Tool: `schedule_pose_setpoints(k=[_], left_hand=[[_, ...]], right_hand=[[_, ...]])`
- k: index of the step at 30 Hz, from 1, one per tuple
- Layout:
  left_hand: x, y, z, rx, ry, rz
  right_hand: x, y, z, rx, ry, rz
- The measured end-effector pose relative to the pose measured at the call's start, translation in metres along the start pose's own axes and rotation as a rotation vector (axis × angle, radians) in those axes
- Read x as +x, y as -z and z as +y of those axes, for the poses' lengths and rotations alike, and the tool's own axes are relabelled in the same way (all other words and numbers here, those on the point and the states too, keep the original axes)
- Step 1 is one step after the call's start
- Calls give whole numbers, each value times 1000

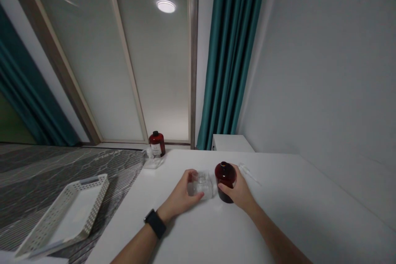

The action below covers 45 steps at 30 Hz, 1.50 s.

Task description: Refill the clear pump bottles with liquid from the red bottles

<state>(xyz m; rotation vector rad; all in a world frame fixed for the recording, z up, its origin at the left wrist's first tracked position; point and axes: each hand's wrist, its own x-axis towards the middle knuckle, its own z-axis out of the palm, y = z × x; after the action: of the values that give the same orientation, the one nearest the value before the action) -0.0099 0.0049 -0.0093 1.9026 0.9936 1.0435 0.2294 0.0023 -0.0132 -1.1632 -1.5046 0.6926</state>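
My left hand [182, 194] is closed around a clear bottle [202, 185] with a short neck, its thumb and fingers on either side. My right hand [241, 192] grips a dark red bottle [225, 175] that has an uncapped-looking neck. Both bottles are side by side over the white table [210, 235], the clear one left of the red one. Whether either base touches the tabletop is hard to tell. Just behind my right hand lies a thin clear strip or tube [249, 173] on the table.
At the table's far left corner stands another red bottle [157, 144] with a black cap and a white label, beside a clear plastic-looking item [151, 161]. A white perforated basket [89, 210] is left of the table. Beyond the far edge is a white cabinet [232, 142]; a wall runs along the right.
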Motion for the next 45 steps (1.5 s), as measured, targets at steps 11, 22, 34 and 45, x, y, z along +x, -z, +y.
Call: schedule_pose_setpoints(k=[11,22,34,45], left_hand=[[-6,-6,3,-110,40,-35],[-4,-4,0,-123,140,45],[-2,-1,-9,-1,110,1],[0,8,-12,86,87,-36]], right_hand=[[-15,-28,-1,159,48,31],[-17,-24,-8,90,33,-78],[-5,3,-12,-176,43,-152],[-5,4,-17,-212,-15,-171]])
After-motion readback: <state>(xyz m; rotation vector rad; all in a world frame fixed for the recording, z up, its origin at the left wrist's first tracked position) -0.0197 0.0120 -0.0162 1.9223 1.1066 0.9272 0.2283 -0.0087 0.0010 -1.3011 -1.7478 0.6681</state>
